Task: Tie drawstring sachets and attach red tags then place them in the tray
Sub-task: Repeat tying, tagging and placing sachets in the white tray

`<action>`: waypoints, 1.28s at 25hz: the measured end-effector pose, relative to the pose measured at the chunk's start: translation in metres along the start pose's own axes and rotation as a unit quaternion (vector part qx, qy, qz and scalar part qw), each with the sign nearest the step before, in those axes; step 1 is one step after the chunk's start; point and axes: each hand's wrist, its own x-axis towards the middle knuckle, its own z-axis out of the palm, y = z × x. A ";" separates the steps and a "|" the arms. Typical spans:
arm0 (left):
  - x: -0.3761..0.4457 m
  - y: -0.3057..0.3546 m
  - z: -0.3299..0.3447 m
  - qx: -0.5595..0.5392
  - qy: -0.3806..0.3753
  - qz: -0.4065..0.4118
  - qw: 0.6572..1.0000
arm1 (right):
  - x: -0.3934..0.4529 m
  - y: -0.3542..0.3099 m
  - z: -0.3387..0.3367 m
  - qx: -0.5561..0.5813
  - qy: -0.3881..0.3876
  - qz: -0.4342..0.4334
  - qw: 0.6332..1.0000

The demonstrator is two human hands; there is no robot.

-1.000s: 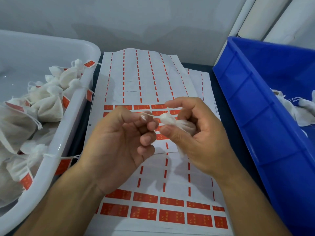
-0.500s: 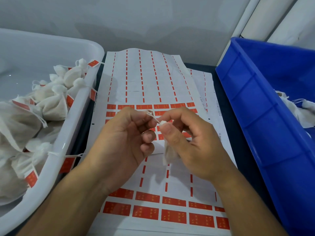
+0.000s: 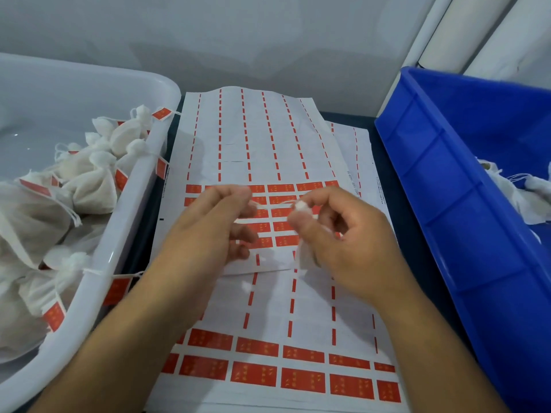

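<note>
Many tagged sachets [image 3: 89,189] already fill the tray [image 3: 131,222] left of the grip; the right hand [image 3: 343,236] pinches a sachet [image 3: 304,257], the left hand [image 3: 214,234] pinches its drawstring [image 3: 274,204] taut, tag and placing still to come.

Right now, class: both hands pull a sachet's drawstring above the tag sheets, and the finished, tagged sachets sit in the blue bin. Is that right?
Not quite. In the head view the tagged sachets sit in the white tray; the blue bin holds untagged ones. The left hand and right hand do pull the drawstring.

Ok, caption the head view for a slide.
Left hand and right hand pull a sachet drawstring taut.
</note>
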 end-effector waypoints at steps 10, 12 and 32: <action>0.013 -0.025 -0.026 0.488 0.145 0.188 0.840 | 0.012 0.011 -0.021 0.104 0.226 0.075 0.966; 0.013 -0.023 -0.027 0.447 0.152 0.204 0.858 | 0.013 0.015 -0.020 0.110 0.221 0.095 0.964; 0.008 -0.007 -0.014 -0.054 -0.019 0.001 0.998 | 0.014 0.030 -0.010 0.163 0.155 0.195 0.955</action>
